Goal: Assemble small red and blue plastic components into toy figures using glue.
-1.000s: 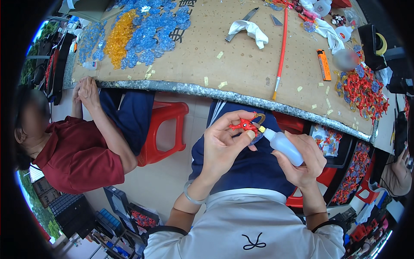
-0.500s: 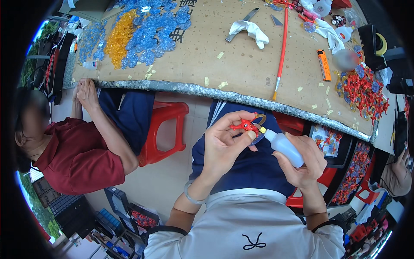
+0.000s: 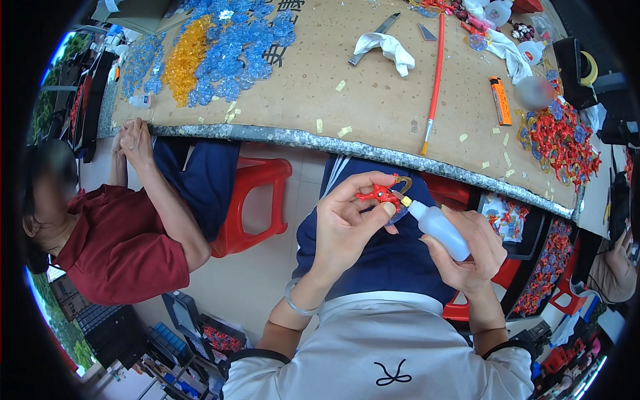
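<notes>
A long brown worktable [image 3: 373, 100] with a speckled stone edge is spanning the room, a red plastic stool [image 3: 250, 200] standing beneath it on pale floor tiles [image 3: 260, 280].
</notes>
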`<state>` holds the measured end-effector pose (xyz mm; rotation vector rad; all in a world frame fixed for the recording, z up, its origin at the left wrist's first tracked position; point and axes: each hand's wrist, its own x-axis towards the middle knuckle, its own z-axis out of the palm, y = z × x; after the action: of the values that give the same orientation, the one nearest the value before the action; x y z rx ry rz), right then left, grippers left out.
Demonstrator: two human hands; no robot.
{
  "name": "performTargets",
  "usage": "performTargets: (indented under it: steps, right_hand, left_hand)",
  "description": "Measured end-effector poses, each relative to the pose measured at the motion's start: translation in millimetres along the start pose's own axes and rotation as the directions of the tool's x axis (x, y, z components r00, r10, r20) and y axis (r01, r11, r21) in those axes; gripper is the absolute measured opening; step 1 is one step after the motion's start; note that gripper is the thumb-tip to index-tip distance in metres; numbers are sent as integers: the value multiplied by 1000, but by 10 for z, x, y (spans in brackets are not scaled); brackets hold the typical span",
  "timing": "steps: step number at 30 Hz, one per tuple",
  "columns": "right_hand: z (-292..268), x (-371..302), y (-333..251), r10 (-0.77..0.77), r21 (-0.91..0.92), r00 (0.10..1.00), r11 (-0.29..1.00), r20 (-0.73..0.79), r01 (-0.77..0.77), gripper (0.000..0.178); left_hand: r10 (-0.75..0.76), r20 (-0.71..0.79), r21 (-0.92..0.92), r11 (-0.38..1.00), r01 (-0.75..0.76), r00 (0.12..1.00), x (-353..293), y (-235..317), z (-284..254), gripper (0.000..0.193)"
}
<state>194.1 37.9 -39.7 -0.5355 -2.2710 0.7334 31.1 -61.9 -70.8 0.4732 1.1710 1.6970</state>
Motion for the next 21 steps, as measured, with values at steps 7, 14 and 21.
performTargets:
  steps: [7,14,21]
  right_hand:
    - [18,-10,1,13,18,1000,1000,-1,-13,44]
    - [18,37,-15,-17,9,1000,1000,-4,17,44]
    - [-155,250,-57,-75,-103,997,992,-26,72,45]
  left_hand:
    - [4,-6,4,1000,-4,1000,-9,37,1,32]
    - [15,-3,-8,1000,-15,1000,-27,69,-17,32]
    - [140,24,-86,987,-137,990,159,140,128,31]
